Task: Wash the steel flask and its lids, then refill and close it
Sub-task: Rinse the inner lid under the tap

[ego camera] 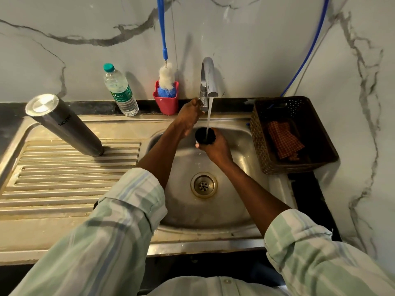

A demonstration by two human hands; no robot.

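The steel flask (64, 124) stands upside down on the ribbed draining board (64, 180) at the left, base up. Over the sink bowl (235, 201), my right hand (215, 148) grips a black lid (204, 136), its open side up under the running stream from the tap (208, 82). My left hand (190, 116) reaches to the tap and its fingers curl round the lever at the tap's base. Any other lid is out of sight.
A plastic water bottle (120, 90) and a red holder (166, 101) with a blue-handled bottle brush (166, 80) stand at the back wall. A brown basket (292, 135) holding a checked cloth (285, 142) sits right of the sink. The drain (204, 185) is open.
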